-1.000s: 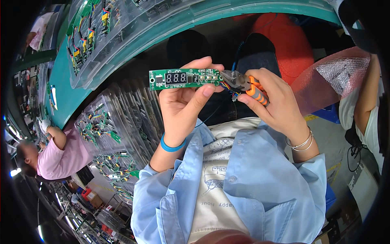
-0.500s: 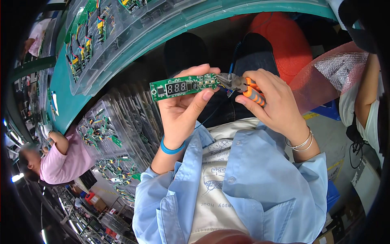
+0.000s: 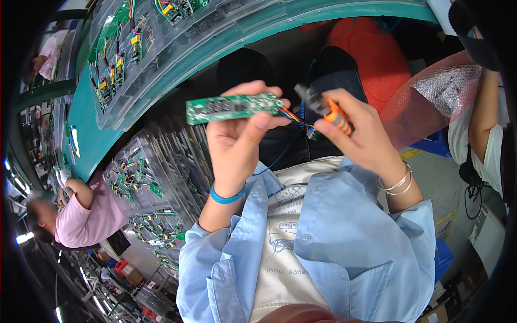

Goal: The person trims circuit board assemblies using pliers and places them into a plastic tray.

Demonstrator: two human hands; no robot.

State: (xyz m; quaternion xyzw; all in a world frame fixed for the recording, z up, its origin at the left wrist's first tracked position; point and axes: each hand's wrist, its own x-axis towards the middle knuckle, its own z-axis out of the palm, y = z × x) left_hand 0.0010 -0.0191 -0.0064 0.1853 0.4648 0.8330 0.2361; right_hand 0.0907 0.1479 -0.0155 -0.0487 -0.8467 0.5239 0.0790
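a workshop with shelving and strip lights recedes at left, where a co-worker in pink point(image 3: 89, 215) sits beyond a tray stack point(image 3: 183, 153); a green bench point(image 3: 98, 141) arcs across the upper left, bearing a clear plastic tray point(image 3: 161, 72) of wired boards.

in front of a person in a light blue shirt, a slim green circuit board point(image 3: 223, 109), a little blurred, lies in the left hand point(image 3: 231, 141), its long axis running left to right, the right end tipped slightly up. the left fingers grip its right half, thumb on the near edge, the others behind; the left end juts free past them.

coloured wires point(image 3: 291, 114) leave the board's right end toward the right hand point(image 3: 369, 134), whose fingers are wrapped round orange-handled pliers point(image 3: 326, 107). the tool's nose points up and left, near that wired end but apart from it, wires passing below. the left hand is the nearer, touching the board; the right fingers are clear of it, to its right. whether the right thumb touches the wires cannot be told.
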